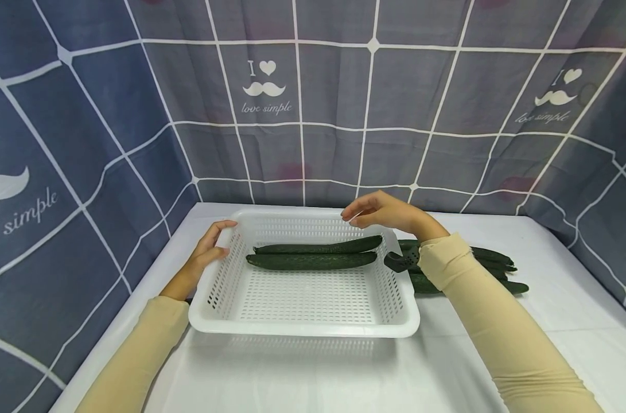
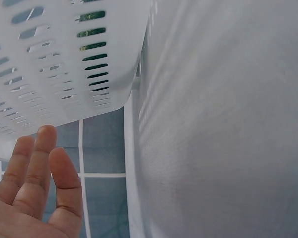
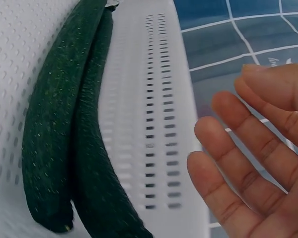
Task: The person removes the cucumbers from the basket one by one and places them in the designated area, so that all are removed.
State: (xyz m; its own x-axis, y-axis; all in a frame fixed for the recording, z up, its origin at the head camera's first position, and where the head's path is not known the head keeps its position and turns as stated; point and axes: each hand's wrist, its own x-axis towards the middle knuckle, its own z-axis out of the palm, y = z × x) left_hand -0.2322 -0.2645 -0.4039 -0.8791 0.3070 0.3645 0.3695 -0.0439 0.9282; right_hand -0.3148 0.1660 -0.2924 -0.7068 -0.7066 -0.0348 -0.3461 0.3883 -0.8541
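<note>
A white perforated plastic basket (image 1: 304,329) stands on the table. Inside, toward its back, two long dark green cucumbers (image 1: 313,262) lie side by side; in the right wrist view the cucumbers (image 3: 54,119) fill the left part. My left hand (image 1: 208,249) touches the basket's left rim near the back corner, and its loosely straight fingers (image 2: 36,173) show outside the perforated wall (image 2: 44,74) in the left wrist view. Over the basket's back right corner, my right hand (image 1: 374,211) hovers with slightly bent fingers and holds nothing.
Several more cucumbers (image 1: 498,269) lie on the table right of the basket, partly hidden by my right forearm. A white cloth covers the table (image 1: 555,252). Grey-blue curtains (image 1: 333,155) with white lines hang behind and at both sides.
</note>
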